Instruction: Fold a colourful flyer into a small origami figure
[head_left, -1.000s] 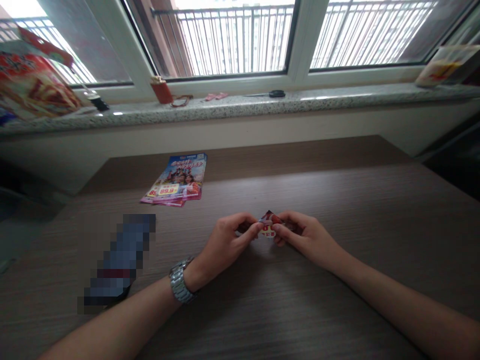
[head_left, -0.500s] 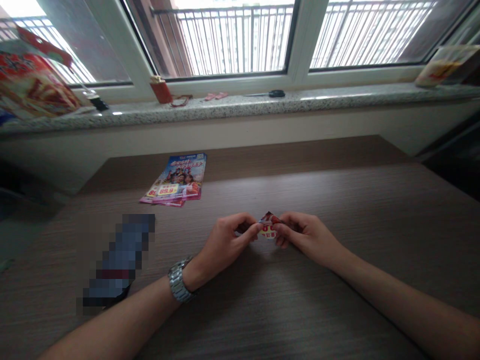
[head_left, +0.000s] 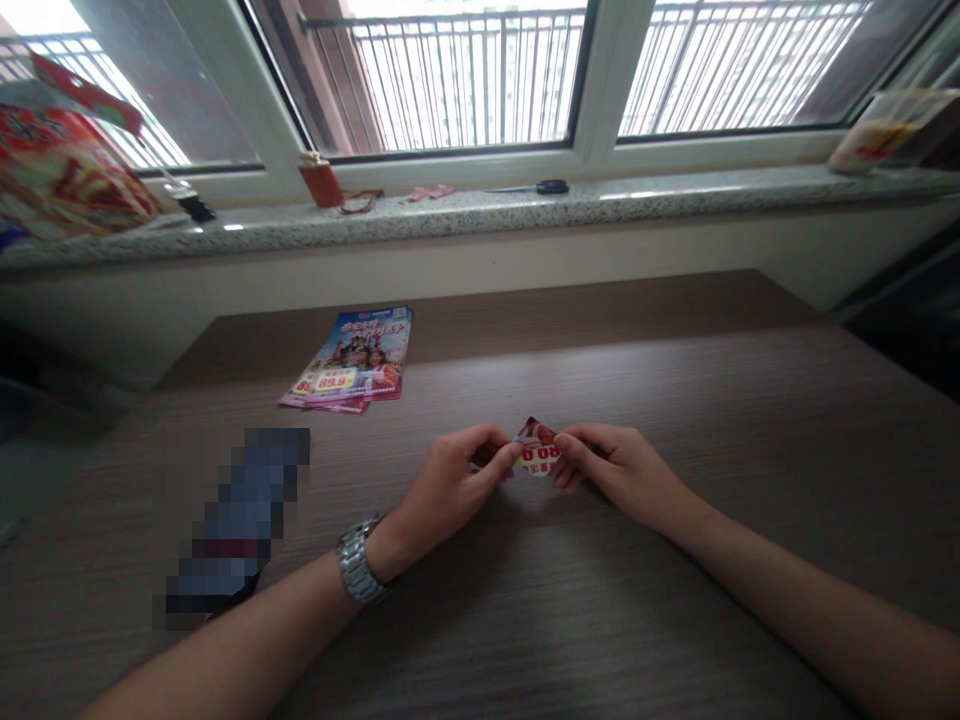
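Observation:
A small piece of folded printed paper (head_left: 538, 458), red and white with yellow patches and a pointed top, is held up between my two hands over the table. My left hand (head_left: 469, 470), with a metal watch (head_left: 363, 562) on its wrist, pinches the paper's left edge between thumb and fingers. On the other side, the thumb and fingers of my right hand (head_left: 611, 470) close on its right edge. Fingertips cover both side edges, and the back of the paper is hidden.
Several colourful flyers (head_left: 360, 355) lie stacked on the brown table (head_left: 675, 370). A blurred-out dark object (head_left: 240, 520) rests near my left forearm. On the granite sill (head_left: 465, 215) are a red lighter-like object (head_left: 321, 181), a black-handled tool (head_left: 553, 187) and a red food bag (head_left: 60, 160).
My right thumb has shifted a little along the paper's right edge, so more of its printed face shows. The paper has moved slightly left. My left hand stays almost still.

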